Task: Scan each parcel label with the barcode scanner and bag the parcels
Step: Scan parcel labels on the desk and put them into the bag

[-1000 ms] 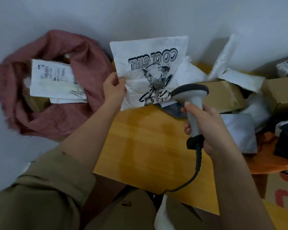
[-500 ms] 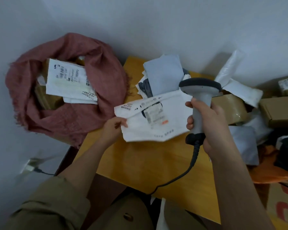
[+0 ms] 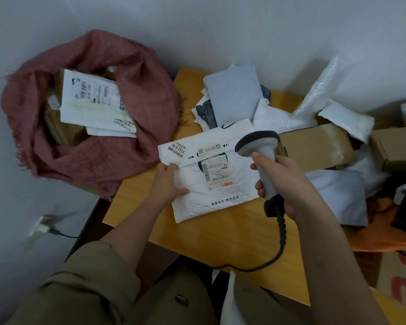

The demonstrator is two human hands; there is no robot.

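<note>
A white padded mailer [image 3: 220, 198] lies label-up on the wooden table [image 3: 197, 235], its barcode label [image 3: 215, 171] facing me. My left hand [image 3: 171, 181] pinches its left edge. My right hand [image 3: 284, 181] grips the grey barcode scanner [image 3: 259, 146], whose head hovers just above the mailer's upper right corner, beside the label. The scanner's black cable [image 3: 280, 242] runs down off the table edge. To the left, a dusty red woven sack [image 3: 99, 156] stands open with white labelled parcels [image 3: 92, 102] inside.
Behind the mailer lie a pale blue-grey mailer [image 3: 232, 99], white poly bags [image 3: 321, 87] and brown cartons [image 3: 314, 146]. More white and orange bags [image 3: 384, 240] crowd the right side. A white wall closes the back. A plug and cord [image 3: 49, 228] lie on the floor at left.
The white mailer was held up with its printed back showing, then flipped label-up and lowered onto the table. The scanner stays in my right hand, now beside the label.
</note>
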